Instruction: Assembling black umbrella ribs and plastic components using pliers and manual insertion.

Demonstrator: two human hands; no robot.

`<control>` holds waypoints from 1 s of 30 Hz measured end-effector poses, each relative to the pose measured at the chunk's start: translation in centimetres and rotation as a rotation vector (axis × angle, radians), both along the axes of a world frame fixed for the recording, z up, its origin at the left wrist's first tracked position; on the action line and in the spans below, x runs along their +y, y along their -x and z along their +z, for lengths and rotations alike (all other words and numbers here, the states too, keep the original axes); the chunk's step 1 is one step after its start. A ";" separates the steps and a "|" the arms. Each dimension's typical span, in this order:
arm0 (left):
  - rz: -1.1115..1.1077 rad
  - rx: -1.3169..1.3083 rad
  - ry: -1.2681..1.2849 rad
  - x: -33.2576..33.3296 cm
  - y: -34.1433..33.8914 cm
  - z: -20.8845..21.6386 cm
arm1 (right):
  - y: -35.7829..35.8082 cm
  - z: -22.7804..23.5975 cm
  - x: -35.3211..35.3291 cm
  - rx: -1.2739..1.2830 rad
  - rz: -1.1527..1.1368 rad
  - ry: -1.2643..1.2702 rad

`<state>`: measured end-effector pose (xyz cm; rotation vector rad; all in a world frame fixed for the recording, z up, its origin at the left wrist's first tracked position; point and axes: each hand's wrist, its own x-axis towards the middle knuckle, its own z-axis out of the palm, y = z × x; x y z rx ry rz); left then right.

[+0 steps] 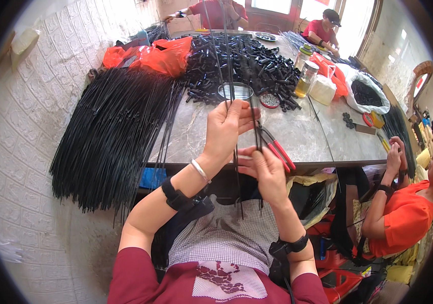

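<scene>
Thin black rods [229,61], a few, stand nearly upright in both hands at the near edge of the grey bench [297,126], their lower ends hanging before the wearer's checked apron [221,230]. Left hand [229,129]: grip closed around rods, silver-coloured bangle at the wrist. Right hand [264,172]: lower, slightly blurred, grip narrow, thumb and fingers pinching rods. Just behind the right hand lies one pair of red-handled pliers [278,149]. Beyond: one oval dish [235,91] and one round red dish [269,100] of small silvery pieces, both beside a large heap of short black tubes [252,63]. To the left, one thick sheaf of black rods [110,137] overhangs the bench edge, a red plastic bag [163,57] at its far end. To the right: one lidded jar [306,79] of yellow liquid, one white jug [323,90], one white sack [350,83] with dark contents. One co-worker in orange [409,218] sits at right; two in red [320,33] work at the far side.
</scene>
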<state>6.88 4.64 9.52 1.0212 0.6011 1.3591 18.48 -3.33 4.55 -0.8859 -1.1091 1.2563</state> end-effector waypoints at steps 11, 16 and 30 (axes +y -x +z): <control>0.013 0.062 -0.024 -1.3 -0.1 -0.1 | 1.7 -0.5 -1.8 0.255 0.234 0.091; -0.074 0.021 -0.147 -2.5 0.4 1.1 | 2.3 -1.8 -2.2 0.254 0.193 0.002; -0.465 0.426 0.181 -10.2 6.1 -3.7 | 1.4 -3.9 -8.3 0.170 0.523 0.166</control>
